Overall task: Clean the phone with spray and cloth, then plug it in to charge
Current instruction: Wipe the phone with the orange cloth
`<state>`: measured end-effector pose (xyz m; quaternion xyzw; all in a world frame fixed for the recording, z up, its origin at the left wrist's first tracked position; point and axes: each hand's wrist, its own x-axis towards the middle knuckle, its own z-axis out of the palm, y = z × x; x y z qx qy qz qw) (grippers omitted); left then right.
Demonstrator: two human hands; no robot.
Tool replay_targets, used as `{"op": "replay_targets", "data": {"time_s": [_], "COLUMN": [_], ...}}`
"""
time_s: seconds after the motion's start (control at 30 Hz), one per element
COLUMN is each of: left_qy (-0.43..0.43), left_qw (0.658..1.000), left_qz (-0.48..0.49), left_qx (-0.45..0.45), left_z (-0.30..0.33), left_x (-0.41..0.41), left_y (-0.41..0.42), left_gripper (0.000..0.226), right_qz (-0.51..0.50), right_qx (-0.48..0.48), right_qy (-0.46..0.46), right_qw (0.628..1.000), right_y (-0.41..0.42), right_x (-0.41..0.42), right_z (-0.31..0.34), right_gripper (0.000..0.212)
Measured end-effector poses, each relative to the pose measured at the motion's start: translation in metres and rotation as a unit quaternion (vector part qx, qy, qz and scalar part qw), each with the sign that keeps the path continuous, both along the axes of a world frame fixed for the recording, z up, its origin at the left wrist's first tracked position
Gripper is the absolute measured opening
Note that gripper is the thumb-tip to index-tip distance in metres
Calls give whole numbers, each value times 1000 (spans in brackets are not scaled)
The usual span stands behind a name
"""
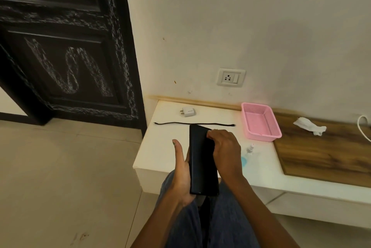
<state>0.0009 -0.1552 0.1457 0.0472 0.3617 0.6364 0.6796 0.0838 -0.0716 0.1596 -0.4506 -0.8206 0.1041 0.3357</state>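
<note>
1. 2 hands share the phone (201, 159), held above the lap at the worktop's (160, 147) near edge, well clear of the surface. My guess at the main risk is a drop: the phone looks slick, and it sits over the floor rather than over the worktop.
2. Left hand (181, 175) grip: phone's lower half cradled in the palm, fingers hidden behind, thumb sticking up free at 12 o'clock, so the hold looks loose.
3. Right hand (225, 151) grip: curled closed on the phone's right edge near the top. I cannot tell whether it holds a cloth.
4. A white cloth (310, 126) lies far off at 2 o'clock, past the basket (261, 121); the spray (248, 155) lies just right of the hands.
5. Cable (192, 124) and charger (187, 111) lie at 12 o'clock, below the socket (230, 77); plugging in wet could harm the port.
</note>
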Motion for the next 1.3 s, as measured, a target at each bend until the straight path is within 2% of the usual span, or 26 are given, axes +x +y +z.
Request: {"op": "replay_targets", "data": {"time_s": [0.2,0.33,0.53,0.6,0.7,0.77,0.83,0.9,1.03,1.17,1.3], "left_qy": [-10,-18,-59,-82,-92,-97,-98,-87,-63,-56,-57], "left_qw": [1000,1000,998,996,994,994,993,994,997,997,998], "left_qz": [13,-5,29,42,54,56,60,63,54,52,22], "left_qx": [-7,-2,5,10,13,15,14,8,-7,-15,-28], "left_z": [-7,-7,-13,-15,-18,-18,-18,-18,-19,-20,-14], "left_x": [-8,-19,-18,-19,-21,-21,-19,-16,-13,-15,-10], "left_y": [6,8,10,12,13,13,14,14,13,12,9], "left_gripper": [103,110,106,103,102,100,99,96,91,97,113], "right_qz": [28,53,49,45,51,42,40,48,107,138,120], "right_qx": [43,34,35,66,90,98,115,130,78,77,47], "right_qy": [20,10,10,9,18,23,21,16,39,-26,32], "right_qw": [998,998,998,997,995,994,992,990,990,987,991], "right_y": [-36,-66,-84,-86,-90,-92,-97,-104,-111,-102,-82], "right_x": [14,28,36,35,31,28,23,17,13,19,10], "right_z": [-10,-22,-26,-26,-24,-23,-23,-24,-26,-28,-12], "right_gripper": [29,36,25,21,63,70,61,42,17,46,31]}}
